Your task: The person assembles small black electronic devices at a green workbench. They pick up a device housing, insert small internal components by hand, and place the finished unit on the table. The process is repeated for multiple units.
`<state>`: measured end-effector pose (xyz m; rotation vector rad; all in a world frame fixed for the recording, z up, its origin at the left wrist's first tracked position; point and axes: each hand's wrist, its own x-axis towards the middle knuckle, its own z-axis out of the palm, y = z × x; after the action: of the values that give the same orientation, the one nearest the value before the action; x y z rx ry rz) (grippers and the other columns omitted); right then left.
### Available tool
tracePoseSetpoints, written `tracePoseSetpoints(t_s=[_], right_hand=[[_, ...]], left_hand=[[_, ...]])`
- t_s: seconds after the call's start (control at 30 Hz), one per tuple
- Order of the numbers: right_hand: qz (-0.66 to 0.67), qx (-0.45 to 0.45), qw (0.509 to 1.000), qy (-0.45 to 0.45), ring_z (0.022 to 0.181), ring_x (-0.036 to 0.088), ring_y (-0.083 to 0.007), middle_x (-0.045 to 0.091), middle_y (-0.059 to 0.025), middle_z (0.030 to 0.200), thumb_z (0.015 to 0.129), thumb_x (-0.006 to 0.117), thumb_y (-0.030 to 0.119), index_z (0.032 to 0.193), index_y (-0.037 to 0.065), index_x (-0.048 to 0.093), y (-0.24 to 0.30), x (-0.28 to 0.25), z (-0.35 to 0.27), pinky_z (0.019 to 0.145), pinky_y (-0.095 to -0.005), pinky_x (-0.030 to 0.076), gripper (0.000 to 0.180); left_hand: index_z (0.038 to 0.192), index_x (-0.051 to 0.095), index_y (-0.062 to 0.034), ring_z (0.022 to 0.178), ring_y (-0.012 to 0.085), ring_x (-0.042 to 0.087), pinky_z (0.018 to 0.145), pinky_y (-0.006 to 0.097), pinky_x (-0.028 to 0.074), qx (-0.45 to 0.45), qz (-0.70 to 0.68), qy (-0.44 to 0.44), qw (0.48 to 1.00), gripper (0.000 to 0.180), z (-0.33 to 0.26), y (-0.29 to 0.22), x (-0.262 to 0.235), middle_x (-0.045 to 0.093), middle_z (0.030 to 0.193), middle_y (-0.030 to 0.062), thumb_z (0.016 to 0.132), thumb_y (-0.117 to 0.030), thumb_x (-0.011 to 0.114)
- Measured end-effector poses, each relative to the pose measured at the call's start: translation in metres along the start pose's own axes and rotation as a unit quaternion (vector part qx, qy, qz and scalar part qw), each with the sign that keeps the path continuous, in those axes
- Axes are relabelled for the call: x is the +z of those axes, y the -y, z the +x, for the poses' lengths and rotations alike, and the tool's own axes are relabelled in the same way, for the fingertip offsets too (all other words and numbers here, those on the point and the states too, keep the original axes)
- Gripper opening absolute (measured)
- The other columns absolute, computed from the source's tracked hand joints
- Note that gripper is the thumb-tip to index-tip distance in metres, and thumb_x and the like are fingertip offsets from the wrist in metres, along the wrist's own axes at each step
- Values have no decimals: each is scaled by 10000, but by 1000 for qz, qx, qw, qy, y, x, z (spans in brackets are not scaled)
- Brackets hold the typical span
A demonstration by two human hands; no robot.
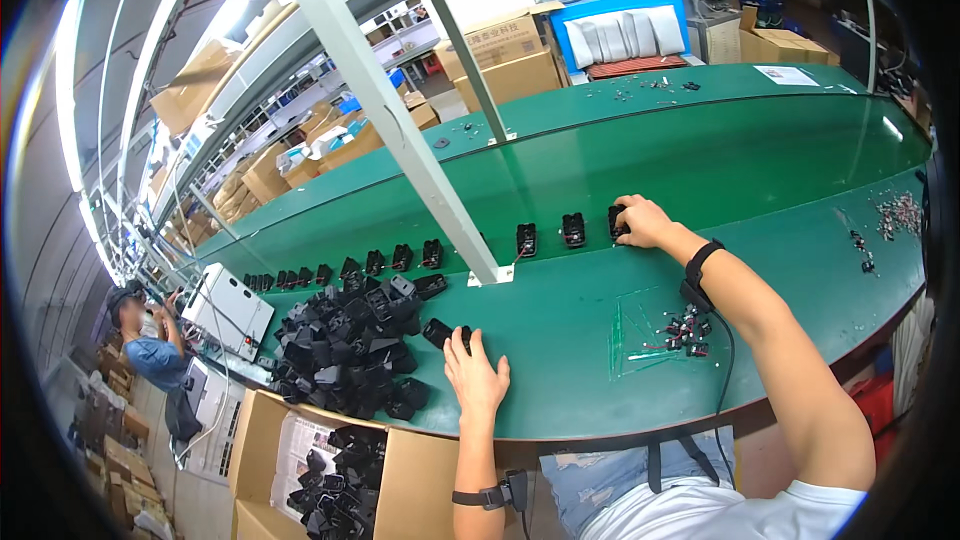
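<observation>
My right hand (pixel 645 222) reaches to the green conveyor strip, its fingers closed round a small black plastic housing (pixel 616 224) at the end of a row. Two more black housings (pixel 573 230) stand in that row just to its left, with bits of wire showing. Nearer to me, my left hand (pixel 476 376) is on the bench, its fingertips closed on a black plastic piece (pixel 438 332) beside the heap; the fingers partly cover it. A large heap of black plastic housings (pixel 345 345) lies left of that hand.
A cardboard box (pixel 420 485) of black parts stands below the bench edge. Small wired components (pixel 686 332) lie right of centre, with more (pixel 898 215) at far right. A grey post (pixel 400 130) rises between bench and belt. Another person (pixel 155 350) works at far left.
</observation>
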<state>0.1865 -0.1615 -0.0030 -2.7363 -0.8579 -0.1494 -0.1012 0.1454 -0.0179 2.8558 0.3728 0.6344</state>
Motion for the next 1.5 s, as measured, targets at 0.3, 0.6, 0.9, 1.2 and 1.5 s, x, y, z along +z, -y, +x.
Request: tracePoseSetpoints(t_s=[0.3, 0.6, 0.9, 1.2, 1.5], right_hand=[[95, -91, 990, 56, 1127, 623, -319, 646, -136, 1248, 789, 744, 289, 1141, 99, 691, 6, -49, -83, 955, -428, 507, 404], [112, -31, 987, 114, 958, 688, -317, 718, -134, 1031, 783, 767, 450, 1101, 62, 698, 26, -48, -191, 833, -432, 544, 506], [522, 86, 847, 53, 848, 675, -89, 723, -96, 940, 828, 729, 41, 1136, -7, 671, 14, -32, -167, 726, -260, 554, 317], [686, 127, 715, -46, 1002, 676, -161, 680, -152, 1163, 889, 680, 23, 1131, -61, 671, 3, -19, -179, 924, -288, 546, 257], [611, 117, 773, -128, 918, 688, -161, 698, -102, 1024, 852, 730, 29, 1022, -40, 685, 14, -18, -178, 851, -288, 570, 189]], left_hand=[[1159, 570, -108, 1139, 446, 501, 985, 494, 442, 4, -93, 15, 996, 497, 15, 17, 7, 445, 1336, 221, 718, -110, 798], [1167, 552, -1, 916, 148, 588, 792, 298, 510, 119, -444, 74, 885, 435, 65, -122, 2, 573, 1077, 77, 830, -176, 766], [1239, 523, -14, 869, 104, 609, 774, 254, 519, 74, -560, 230, 792, 580, 69, -192, 72, 615, 1011, 41, 777, -146, 849], [1221, 551, -32, 923, 145, 611, 824, 306, 522, 153, -443, 263, 843, 602, 45, -201, 79, 607, 1108, 78, 728, -194, 856], [1188, 575, -51, 1068, 320, 606, 929, 419, 498, 245, -419, 226, 845, 598, 44, -204, 72, 594, 1160, 134, 689, -219, 859]])
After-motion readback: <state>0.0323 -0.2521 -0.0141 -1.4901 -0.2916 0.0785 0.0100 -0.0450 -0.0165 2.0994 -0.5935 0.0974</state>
